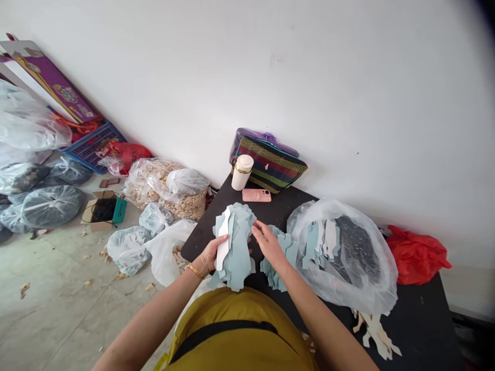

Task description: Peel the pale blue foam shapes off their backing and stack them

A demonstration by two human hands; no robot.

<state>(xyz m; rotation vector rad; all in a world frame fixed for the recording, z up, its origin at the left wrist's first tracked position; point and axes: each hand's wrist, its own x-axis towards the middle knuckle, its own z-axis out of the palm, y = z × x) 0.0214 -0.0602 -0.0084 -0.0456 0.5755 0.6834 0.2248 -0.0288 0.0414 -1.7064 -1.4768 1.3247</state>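
Note:
Between my hands is a thick bundle of pale blue-green cut-out pieces (240, 247) with wavy edges, a white one on its left side. My left hand (212, 252) grips the bundle's left side, thumb over the white piece. At the upper right edge of the bundle, my right hand (268, 241) touches it with fingers partly bent; some fingertips are hidden. Another pile of blue-green pieces (289, 250) lies on the black table (417, 309), partly behind my right forearm. More blue and white pieces (320, 239) rest in an open clear plastic bag (359, 283).
A cream tumbler (242, 172), a pink phone (257, 195) and a striped mesh bag (270, 165) stand or lie at the table's back. A red bag (417, 255) and pale scraps (375, 332) are to the right. Filled plastic bags (166, 188) crowd the floor at left.

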